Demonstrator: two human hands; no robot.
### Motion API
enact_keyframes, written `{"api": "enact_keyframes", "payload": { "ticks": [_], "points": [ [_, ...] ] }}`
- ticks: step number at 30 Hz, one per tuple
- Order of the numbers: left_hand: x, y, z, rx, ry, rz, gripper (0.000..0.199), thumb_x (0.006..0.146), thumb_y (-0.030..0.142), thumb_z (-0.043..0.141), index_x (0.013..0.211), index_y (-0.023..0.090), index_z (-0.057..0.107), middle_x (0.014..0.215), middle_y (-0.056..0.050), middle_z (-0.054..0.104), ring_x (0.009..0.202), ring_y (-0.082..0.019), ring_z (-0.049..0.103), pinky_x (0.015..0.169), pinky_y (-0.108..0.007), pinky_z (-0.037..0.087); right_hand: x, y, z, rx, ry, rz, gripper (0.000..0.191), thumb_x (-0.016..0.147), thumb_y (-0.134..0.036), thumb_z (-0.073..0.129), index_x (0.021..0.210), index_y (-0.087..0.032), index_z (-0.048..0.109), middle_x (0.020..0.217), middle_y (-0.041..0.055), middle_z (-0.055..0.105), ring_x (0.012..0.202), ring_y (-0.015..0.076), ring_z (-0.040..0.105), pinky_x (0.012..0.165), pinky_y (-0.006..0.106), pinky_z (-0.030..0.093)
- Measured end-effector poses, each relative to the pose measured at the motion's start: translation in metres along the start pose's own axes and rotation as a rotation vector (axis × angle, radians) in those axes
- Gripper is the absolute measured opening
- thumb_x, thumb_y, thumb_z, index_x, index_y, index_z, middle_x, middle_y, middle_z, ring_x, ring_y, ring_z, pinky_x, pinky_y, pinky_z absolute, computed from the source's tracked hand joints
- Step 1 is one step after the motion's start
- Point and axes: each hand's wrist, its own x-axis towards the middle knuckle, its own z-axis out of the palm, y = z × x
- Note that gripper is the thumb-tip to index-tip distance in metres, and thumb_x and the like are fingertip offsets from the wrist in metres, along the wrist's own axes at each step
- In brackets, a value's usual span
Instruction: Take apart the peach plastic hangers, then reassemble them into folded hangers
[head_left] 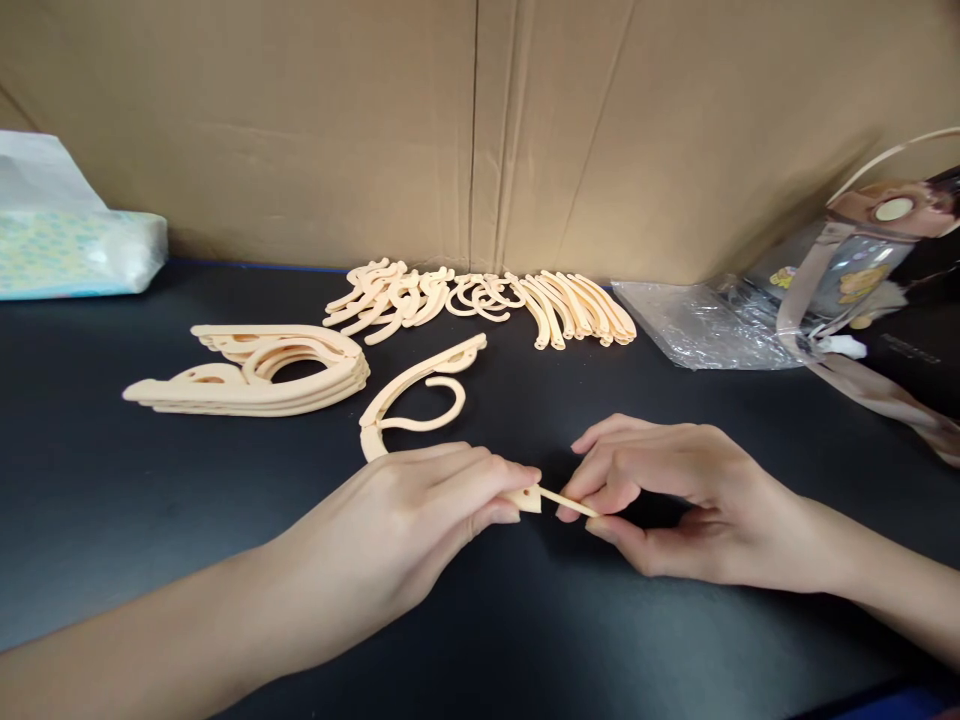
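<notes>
A cream plastic folding hanger with a curved hook rests on the dark table, bent at its middle. My left hand is closed over its nearer arm, hiding most of that part; a pierced end sticks out past the fingertips. From this end runs a thin cream strip, and my right hand pinches its other end between thumb and fingers. Whether the strip is joined to the hanger arm or separate from it, I cannot tell.
Folded hangers lie stacked at left. Along the back sit loose hanger arms, hooks and a row of curved arms. A clear plastic bag, a strapped bottle and a tissue pack flank them before a cardboard wall.
</notes>
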Motion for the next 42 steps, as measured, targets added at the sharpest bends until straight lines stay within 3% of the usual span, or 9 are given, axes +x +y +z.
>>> {"api": "enact_keyframes", "payload": {
  "ticks": [5, 8, 14, 20, 24, 36, 42],
  "points": [
    [0.0, 0.0, 0.0, -0.006, -0.019, 0.003, 0.017, 0.102, 0.018, 0.046, 0.114, 0.02, 0.057, 0.1, 0.0, 0.071, 0.087, -0.01, 0.068, 0.076, -0.019, 0.05, 0.0, -0.005, -0.001, -0.132, -0.03, -0.058, 0.015, 0.089, -0.004, 0.059, 0.087, -0.019, 0.057, 0.086, 0.0001, 0.074, 0.069, 0.0078, 0.064, 0.099, 0.034, 0.048],
    [0.001, 0.0, -0.001, -0.026, -0.056, -0.007, 0.015, 0.103, 0.019, 0.045, 0.112, 0.021, 0.057, 0.102, 0.001, 0.071, 0.089, -0.01, 0.068, 0.078, -0.019, 0.049, -0.005, -0.007, 0.001, -0.288, -0.048, -0.132, 0.012, 0.092, -0.006, 0.056, 0.086, -0.017, 0.057, 0.088, 0.0006, 0.073, 0.075, 0.0082, 0.064, 0.103, 0.033, 0.047],
    [0.006, 0.0, -0.005, -0.095, -0.191, -0.054, 0.018, 0.104, 0.023, 0.043, 0.117, 0.024, 0.055, 0.107, 0.005, 0.07, 0.092, -0.007, 0.067, 0.081, -0.016, 0.048, -0.013, -0.019, 0.006, -0.557, -0.071, -0.222, 0.036, 0.096, -0.002, 0.035, 0.077, -0.015, 0.063, 0.085, 0.0057, 0.073, 0.088, 0.0138, 0.069, 0.112, 0.032, 0.04],
    [0.006, 0.002, -0.005, -0.065, -0.174, -0.004, 0.021, 0.104, 0.022, 0.043, 0.123, 0.025, 0.053, 0.114, 0.005, 0.07, 0.097, -0.007, 0.068, 0.086, -0.015, 0.047, -0.018, -0.029, 0.007, -0.796, -0.08, -0.33, 0.047, 0.096, -0.004, 0.028, 0.079, -0.017, 0.07, 0.093, 0.0096, 0.077, 0.094, 0.0208, 0.071, 0.111, 0.037, 0.042],
    [0.007, 0.002, -0.006, -0.076, -0.194, -0.017, 0.021, 0.104, 0.022, 0.042, 0.121, 0.025, 0.053, 0.108, 0.005, 0.071, 0.092, -0.007, 0.068, 0.082, -0.015, 0.048, -0.022, -0.032, 0.011, -0.923, -0.114, -0.387, 0.048, 0.097, -0.007, 0.026, 0.083, -0.017, 0.071, 0.1, 0.0086, 0.078, 0.095, 0.0227, 0.072, 0.106, 0.037, 0.045],
    [0.005, 0.003, -0.003, -0.036, -0.219, -0.053, 0.014, 0.105, 0.025, 0.038, 0.113, 0.024, 0.05, 0.093, 0.004, 0.066, 0.078, -0.011, 0.063, 0.069, -0.022, 0.045, -0.026, -0.029, 0.015, -0.838, -0.091, -0.378, 0.042, 0.096, -0.008, 0.034, 0.084, -0.016, 0.073, 0.093, 0.0078, 0.078, 0.094, 0.0223, 0.072, 0.109, 0.035, 0.044],
    [0.006, 0.004, -0.003, -0.037, -0.233, -0.069, 0.014, 0.105, 0.024, 0.037, 0.107, 0.024, 0.051, 0.095, 0.003, 0.066, 0.079, -0.011, 0.064, 0.07, -0.024, 0.046, -0.024, -0.025, 0.015, -0.836, -0.109, -0.4, 0.039, 0.097, -0.01, 0.037, 0.085, -0.017, 0.074, 0.094, 0.0062, 0.078, 0.092, 0.0213, 0.072, 0.106, 0.034, 0.046]
  ]
}}
